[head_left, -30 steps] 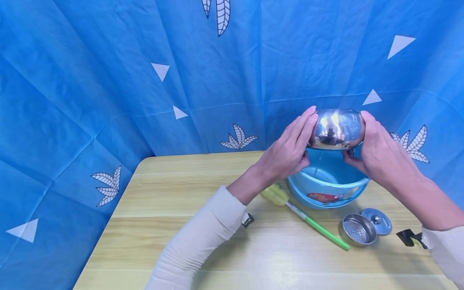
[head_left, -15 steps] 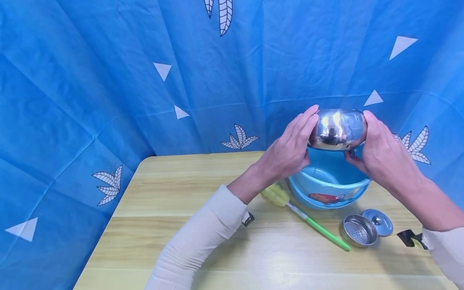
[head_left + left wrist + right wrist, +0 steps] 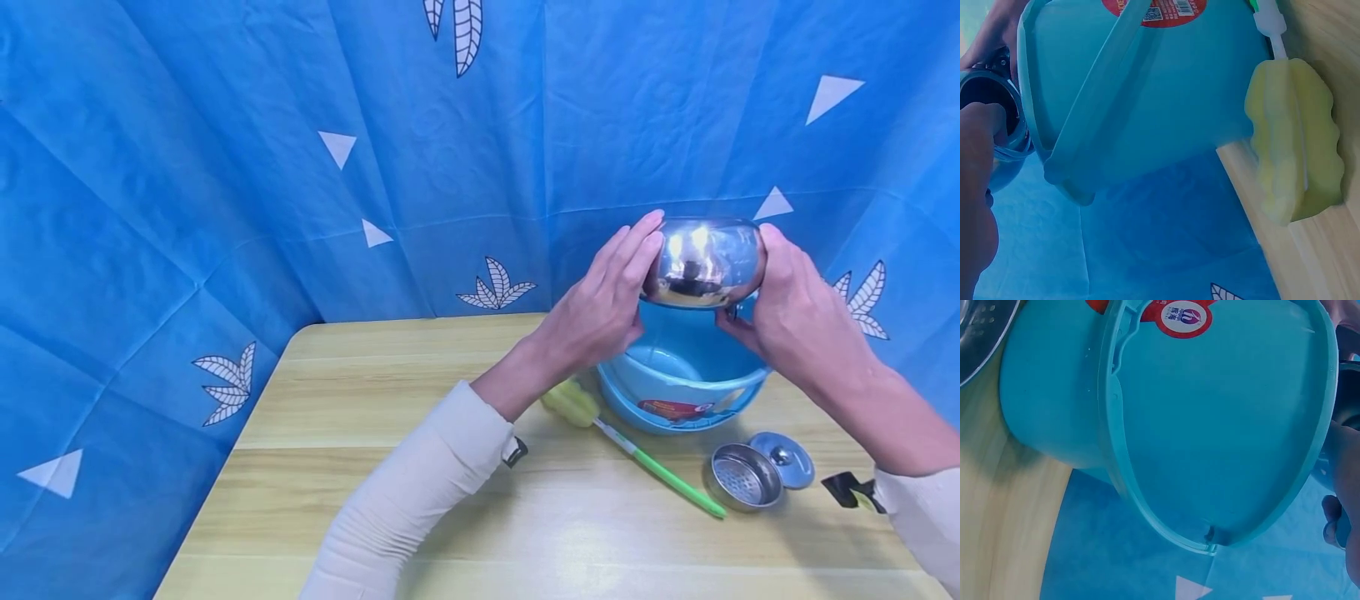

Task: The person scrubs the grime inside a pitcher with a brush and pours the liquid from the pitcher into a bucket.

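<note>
A shiny stainless steel teapot [image 3: 701, 262] is held mouth down above a light blue bucket [image 3: 675, 371]. My left hand [image 3: 600, 304] grips its left side, fingers along the wall. On the other side my right hand [image 3: 806, 325] holds it, thumb underneath near a small metal fitting. In the left wrist view the teapot's dark round opening [image 3: 982, 94] shows, with the left thumb at its rim. No spout is visible in the head view. Part of the bucket's far rim is hidden behind the teapot and hands.
A sponge brush [image 3: 645, 454] with a yellow head and green handle lies beside the bucket. Nearer me sit a perforated steel strainer [image 3: 742, 477] and a round lid [image 3: 782, 459] with a knob. A blue patterned curtain [image 3: 420, 167] hangs behind the wooden table [image 3: 360, 467].
Both hands have raised the teapot slightly and shifted it a little to the right. A thin line of water falling into the bucket earlier is no longer visible.
</note>
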`<action>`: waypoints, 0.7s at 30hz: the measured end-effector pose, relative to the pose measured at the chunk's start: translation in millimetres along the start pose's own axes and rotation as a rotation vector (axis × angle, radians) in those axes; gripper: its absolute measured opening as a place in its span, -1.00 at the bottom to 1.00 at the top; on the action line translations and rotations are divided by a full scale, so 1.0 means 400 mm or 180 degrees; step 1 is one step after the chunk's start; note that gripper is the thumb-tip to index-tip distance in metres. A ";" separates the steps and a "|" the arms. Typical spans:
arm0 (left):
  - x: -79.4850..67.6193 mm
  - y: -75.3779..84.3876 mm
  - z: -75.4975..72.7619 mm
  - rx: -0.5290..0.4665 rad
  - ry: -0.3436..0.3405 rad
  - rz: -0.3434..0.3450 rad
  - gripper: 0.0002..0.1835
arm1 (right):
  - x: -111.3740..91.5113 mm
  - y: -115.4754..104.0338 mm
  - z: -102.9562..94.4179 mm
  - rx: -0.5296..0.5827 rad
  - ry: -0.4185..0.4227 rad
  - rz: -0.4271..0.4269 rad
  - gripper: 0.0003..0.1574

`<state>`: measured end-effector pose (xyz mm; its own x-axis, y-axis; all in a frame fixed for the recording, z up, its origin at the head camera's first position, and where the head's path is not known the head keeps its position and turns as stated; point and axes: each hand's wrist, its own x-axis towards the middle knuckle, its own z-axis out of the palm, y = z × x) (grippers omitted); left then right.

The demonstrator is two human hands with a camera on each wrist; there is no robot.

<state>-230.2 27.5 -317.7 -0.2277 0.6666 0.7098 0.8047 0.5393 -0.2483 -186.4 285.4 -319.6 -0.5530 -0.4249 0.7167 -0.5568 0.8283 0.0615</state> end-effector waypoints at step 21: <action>0.023 0.004 -0.004 -0.0054 0.0096 -0.0011 -0.21 | -0.001 0.008 0.019 -0.0137 0.0364 -0.0024 0.07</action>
<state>-230.1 33.6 -310.3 -0.2141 0.6488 0.7302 0.8131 0.5326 -0.2347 -192.6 285.4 -324.9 -0.4731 -0.3888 0.7906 -0.5323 0.8412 0.0951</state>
